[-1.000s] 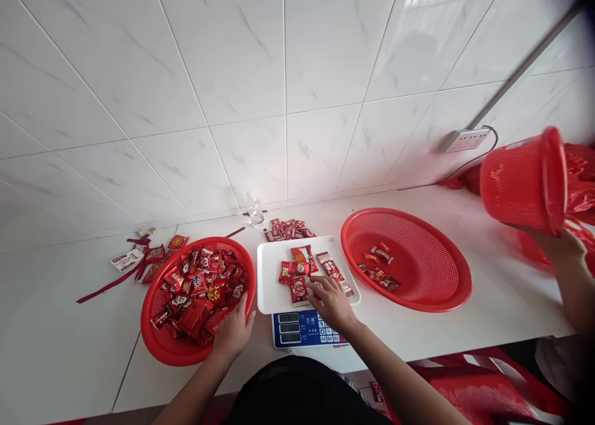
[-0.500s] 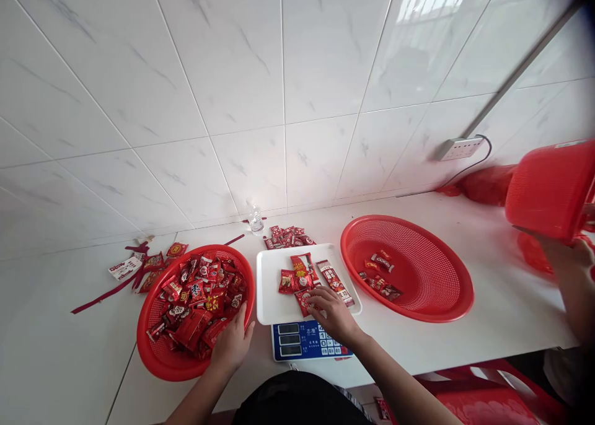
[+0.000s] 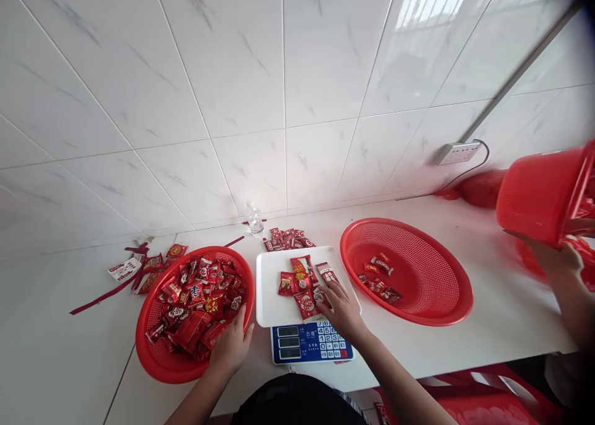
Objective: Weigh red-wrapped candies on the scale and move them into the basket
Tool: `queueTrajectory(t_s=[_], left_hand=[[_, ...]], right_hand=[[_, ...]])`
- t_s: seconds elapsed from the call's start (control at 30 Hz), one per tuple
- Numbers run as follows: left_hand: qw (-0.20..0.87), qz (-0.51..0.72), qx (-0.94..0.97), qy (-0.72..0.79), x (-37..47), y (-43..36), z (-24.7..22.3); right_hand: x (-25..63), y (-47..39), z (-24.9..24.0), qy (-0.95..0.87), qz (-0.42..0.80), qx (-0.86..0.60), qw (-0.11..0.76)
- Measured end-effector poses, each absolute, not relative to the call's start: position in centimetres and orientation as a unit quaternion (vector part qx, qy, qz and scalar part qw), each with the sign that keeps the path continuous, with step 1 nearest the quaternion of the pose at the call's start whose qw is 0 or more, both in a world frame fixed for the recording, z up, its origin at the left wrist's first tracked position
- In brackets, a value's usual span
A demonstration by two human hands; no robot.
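Observation:
My left hand [image 3: 231, 346] is closed over the near right rim of a red plastic basket [image 3: 147, 355] heaped with red snack packets [image 3: 198, 292]. To its right, my right hand [image 3: 346, 316] is over the white tray [image 3: 269, 301] of a weighing scale, fingers apart and curved down. Its fingertips rest at a long red-and-white packet [image 3: 326, 272], covering its lower part. Beside them on the tray lie several small red packets [image 3: 305, 303] and a taller red packet [image 3: 302, 265]. The blue scale panel [image 3: 309, 343] with its keypad faces me.
Another red basket [image 3: 432, 276] with a few packets stands right of the scale. Small packets [image 3: 288, 239] and a clear bottle [image 3: 255, 219] sit behind it. Ribbons [image 3: 105, 298] lie at left. At far right, another person's hand [image 3: 560, 261] supports a tilted red basket [image 3: 534, 196].
My right hand has shifted right across the tray, from the small packets to the long packet, uncovering small packets. My left hand stays on the basket. The other person's basket has moved slightly left.

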State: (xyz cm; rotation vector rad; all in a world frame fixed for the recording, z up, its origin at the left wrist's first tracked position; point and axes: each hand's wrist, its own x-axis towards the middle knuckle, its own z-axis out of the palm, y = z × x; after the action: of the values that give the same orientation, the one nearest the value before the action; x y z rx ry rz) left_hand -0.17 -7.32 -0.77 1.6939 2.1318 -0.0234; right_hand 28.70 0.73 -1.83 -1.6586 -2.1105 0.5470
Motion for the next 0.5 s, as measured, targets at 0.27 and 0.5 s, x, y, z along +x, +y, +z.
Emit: queueTrajectory(t_s=[0.27, 0.5], left_hand=[[0.225, -0.002, 0.601, 0.767, -0.14, -7.26, -0.60], [0.234, 0.005, 0.600, 0.765, -0.20, -7.24, -0.58]], right_hand=[[28.45, 0.62, -3.01, -0.781, 0.158, -0.582, 0.163], [28.62, 0.59, -3.10, -0.788, 0.141, -0.572, 0.178]])
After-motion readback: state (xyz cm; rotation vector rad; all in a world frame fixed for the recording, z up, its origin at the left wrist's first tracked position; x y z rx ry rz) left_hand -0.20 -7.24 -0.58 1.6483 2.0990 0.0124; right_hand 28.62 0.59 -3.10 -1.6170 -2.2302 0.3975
